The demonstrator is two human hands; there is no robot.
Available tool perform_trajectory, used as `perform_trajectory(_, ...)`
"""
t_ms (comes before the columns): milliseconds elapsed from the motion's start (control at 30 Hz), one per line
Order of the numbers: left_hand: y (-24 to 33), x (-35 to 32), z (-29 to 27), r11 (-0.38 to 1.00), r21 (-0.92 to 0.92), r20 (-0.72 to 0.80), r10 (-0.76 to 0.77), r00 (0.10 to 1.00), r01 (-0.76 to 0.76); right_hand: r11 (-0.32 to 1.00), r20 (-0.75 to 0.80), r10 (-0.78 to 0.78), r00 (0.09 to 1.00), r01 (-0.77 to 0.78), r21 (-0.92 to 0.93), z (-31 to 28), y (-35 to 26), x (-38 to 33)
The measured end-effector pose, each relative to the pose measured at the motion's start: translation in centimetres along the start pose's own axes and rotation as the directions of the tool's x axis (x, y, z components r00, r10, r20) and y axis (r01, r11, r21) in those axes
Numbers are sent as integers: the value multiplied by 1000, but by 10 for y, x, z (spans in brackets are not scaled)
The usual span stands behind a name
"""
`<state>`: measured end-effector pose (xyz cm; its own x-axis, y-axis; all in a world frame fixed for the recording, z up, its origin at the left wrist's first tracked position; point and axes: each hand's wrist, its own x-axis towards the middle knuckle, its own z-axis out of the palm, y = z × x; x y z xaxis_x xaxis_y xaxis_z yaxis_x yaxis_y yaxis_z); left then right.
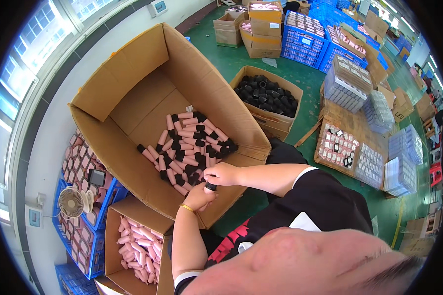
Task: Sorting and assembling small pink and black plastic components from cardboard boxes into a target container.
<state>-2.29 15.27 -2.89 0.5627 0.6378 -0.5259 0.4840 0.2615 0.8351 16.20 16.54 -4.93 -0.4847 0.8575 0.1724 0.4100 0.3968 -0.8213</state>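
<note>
My left hand (199, 197), with a yellow band at its wrist, is closed around a pink tube with a black cap (210, 187); its pink body is mostly hidden in the fingers. The fingers of my right hand (221, 174) are closed at the tube's black end from above. Both hands meet over the near edge of a large open cardboard box (128, 78). Inside it lies a loose heap of pink tubes with black caps (184, 147), just beyond my fingers.
A carton (280, 123) of black caps (266, 93) stands right of the large box. At lower left, another carton (114, 236) holds pink tubes without caps (140, 250). Blue crates (101, 246) of pink pieces and a small fan (72, 202) are on the left. A pallet (325, 147) carries trays.
</note>
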Motion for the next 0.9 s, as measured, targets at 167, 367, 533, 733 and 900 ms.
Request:
perform_trajectory(167,7,5,20,802,595,-381,227,896,49,979,92,188,978,-179,-102,12,15,5)
perform_trajectory(367,9,8,31,756,595,-505,87,859,273,751,286,610,739,-654,88,14,3,12)
perform_trajectory(533,0,10,16,808,580,-424,191,885,104,962,-11,274,962,-274,5,14,2,7)
perform_trajectory(733,11,-12,4,990,-138,-18,15,1000,-17,976,-16,-208,978,207,-65,-14,-28,3)
perform_trajectory(900,30,-31,-4,946,-325,82,8,997,19,965,171,-262,950,257,52,-27,-37,6)
